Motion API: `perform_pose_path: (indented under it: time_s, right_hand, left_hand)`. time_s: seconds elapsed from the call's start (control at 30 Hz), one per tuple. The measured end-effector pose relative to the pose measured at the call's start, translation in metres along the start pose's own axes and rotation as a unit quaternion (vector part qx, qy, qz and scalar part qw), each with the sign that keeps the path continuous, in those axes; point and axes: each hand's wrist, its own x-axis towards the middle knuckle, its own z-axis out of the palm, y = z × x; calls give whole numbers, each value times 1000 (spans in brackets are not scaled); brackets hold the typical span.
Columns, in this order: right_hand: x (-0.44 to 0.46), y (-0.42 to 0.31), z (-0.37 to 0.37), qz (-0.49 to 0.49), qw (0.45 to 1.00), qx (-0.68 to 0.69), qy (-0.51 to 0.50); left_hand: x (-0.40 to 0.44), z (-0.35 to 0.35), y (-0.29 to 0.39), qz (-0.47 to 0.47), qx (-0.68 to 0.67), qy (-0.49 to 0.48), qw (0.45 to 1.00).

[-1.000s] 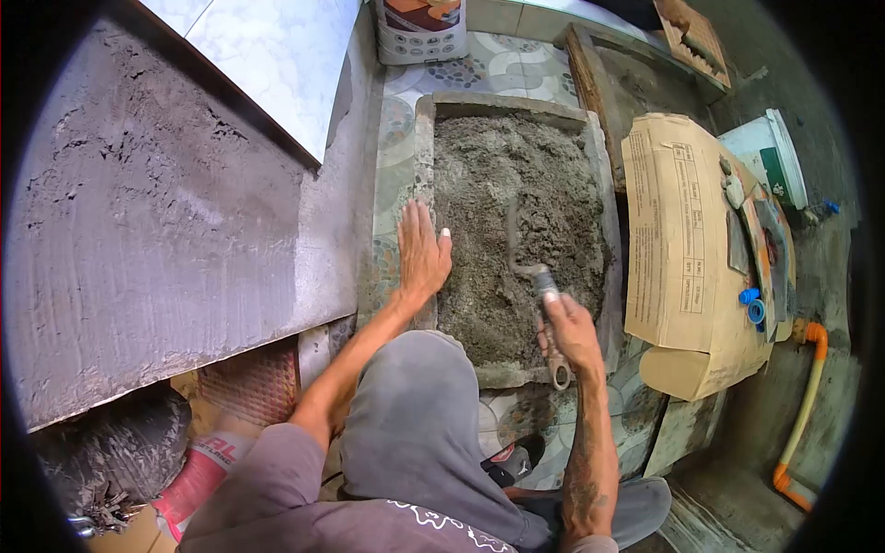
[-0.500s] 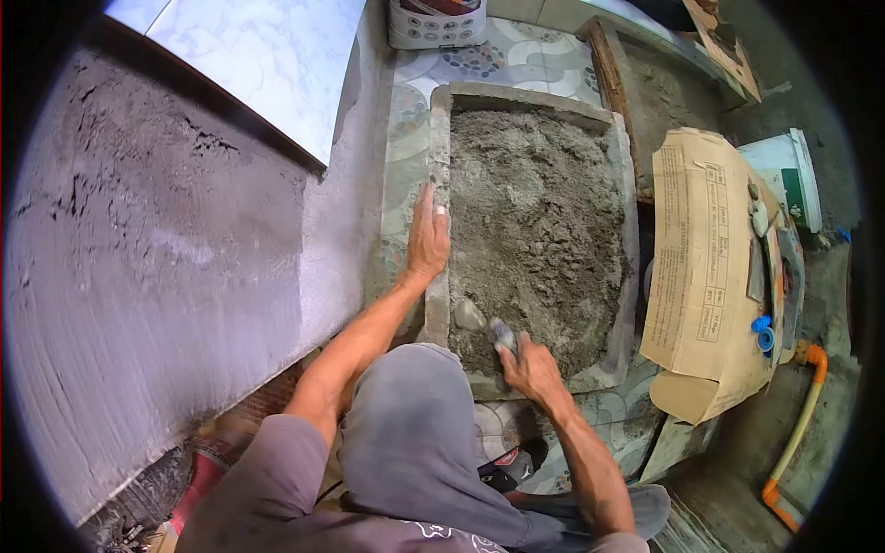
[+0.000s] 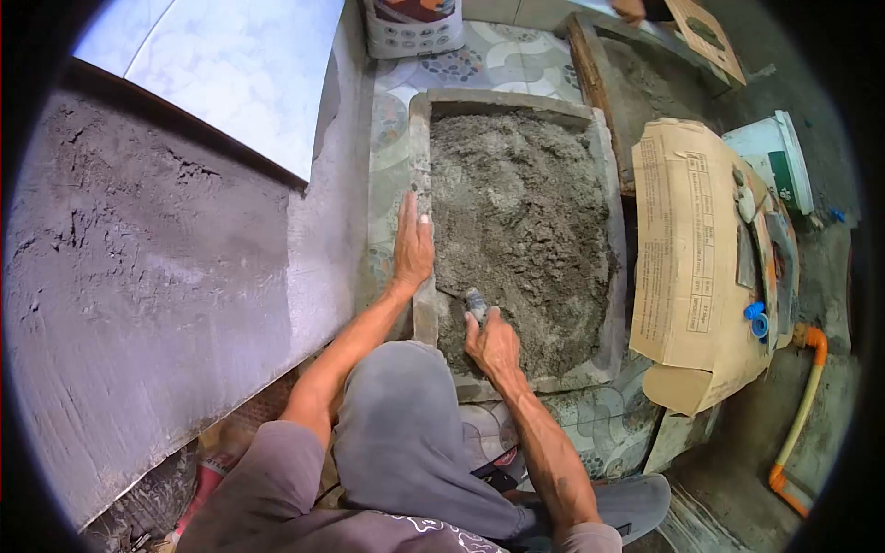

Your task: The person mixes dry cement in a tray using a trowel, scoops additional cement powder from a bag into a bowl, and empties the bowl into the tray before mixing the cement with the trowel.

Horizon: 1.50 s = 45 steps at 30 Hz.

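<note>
A rectangular grey trough (image 3: 604, 184) holds rough, damp-looking grey mortar (image 3: 525, 212). My left hand (image 3: 413, 244) rests on the trough's left rim, fingers stretched out and holding nothing. Near the lower left of the mortar, my right hand (image 3: 493, 343) is closed round the handle of a trowel (image 3: 477, 302). The trowel's blade lies low by the left wall, mostly hidden in the mortar.
Flattened cardboard (image 3: 678, 258) with tools and blue fittings lies right of the trough. Behind it are a white bucket (image 3: 774, 157) and an orange pipe (image 3: 817, 341). A bag (image 3: 415, 28) stands beyond. Another person's hand (image 3: 630, 9) shows at the top. A plastered surface (image 3: 157, 276) is at left.
My right hand and the trowel have moved left and toward the near left corner of the trough. My left hand has stayed on the rim. Another person's hand has come into view at the top.
</note>
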Motion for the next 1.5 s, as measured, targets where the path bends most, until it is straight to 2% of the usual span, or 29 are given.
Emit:
perform_pose_path:
  time_s: [0.2,0.43,0.6,0.63,0.7,0.87,0.93,1.0,1.03,1.07,1.13,1.17,1.2,1.23,1.27,1.33,1.4,1.47,1.5]
  right_hand:
    - [-1,-9,-16,18,999,6,-33]
    - [50,-16,2,-2,1000,-3,12]
    - [67,-9,-1,39,996,56,49]
    - [74,-10,-9,85,985,150,5]
    - [79,-6,-25,176,924,326,-91]
    - [22,-11,-91,290,788,537,-82]
    - [4,-2,-124,261,790,550,-73]
    - [24,9,-146,196,739,640,-76]
    - [46,16,-144,229,688,686,-58]
    - [68,22,-141,256,667,698,-52]
    - [77,26,-115,248,677,692,-41]
    - [68,24,-100,262,656,707,-30]
    - [54,27,-82,231,669,703,-70]
    - [37,28,-67,269,646,709,-86]
    - [16,23,-61,330,685,639,-118]
    - [-11,2,-67,373,697,584,-186]
    - [-23,-15,-115,356,782,468,-210]
    - [-17,-33,-176,277,889,313,-188]
    - [-2,-27,-192,215,947,184,-154]
  left_hand:
    - [-1,2,4,-2,17,-5,1000]
    - [1,4,0,11,29,12,999]
    - [-1,5,-1,14,41,14,999]
    - [1,5,-1,14,44,13,999]
    - [-5,4,-3,9,56,5,998]
    - [-6,5,-8,9,69,11,998]
    - [-4,3,-5,1,59,17,998]
    - [-4,5,-4,6,52,22,998]
    - [-8,6,-5,4,58,17,998]
    - [-7,5,-4,7,65,15,998]
    - [-4,5,-3,12,71,12,997]
    - [-4,4,-3,13,71,12,997]
    - [-3,4,-4,10,69,15,997]
    - [-8,3,-5,7,70,11,997]
    - [-8,3,-6,8,65,9,998]
    - [3,6,0,12,58,13,998]
    - [-2,3,-3,1,59,6,998]
    - [-3,5,-5,4,47,11,999]
    - [-2,4,-6,7,44,12,999]
